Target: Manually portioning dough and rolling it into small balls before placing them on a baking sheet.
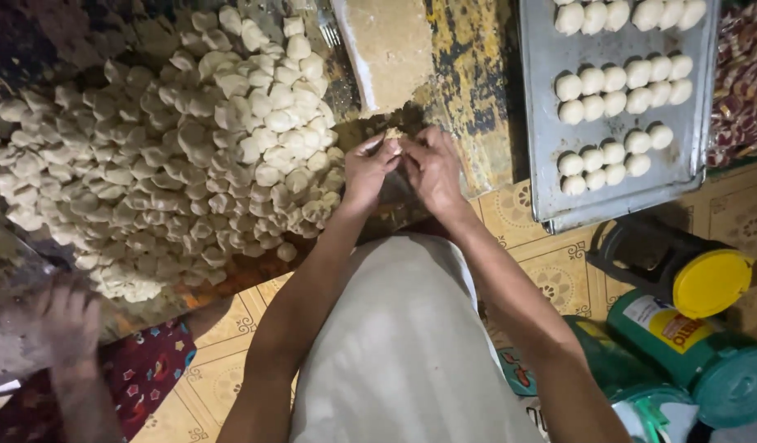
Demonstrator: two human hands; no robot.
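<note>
My left hand [367, 170] and my right hand [432, 166] meet at the middle of the view, fingertips pinched together on a small pale piece of dough [392, 134]. Just beyond them lies a flat slab of tan dough [388, 45] on a worn dark board [468, 90]. To the left spreads a big heap of small white dough pieces [181, 139]. To the right a grey metal tray [542, 148] holds rows of shaped white dough balls [616, 78].
Another person's hand [62, 324] rests at the lower left by the heap. A yellow-lidded dark container [706, 279] and green canisters [706, 361] stand on the patterned floor at the lower right. My white apron [403, 353] fills the bottom centre.
</note>
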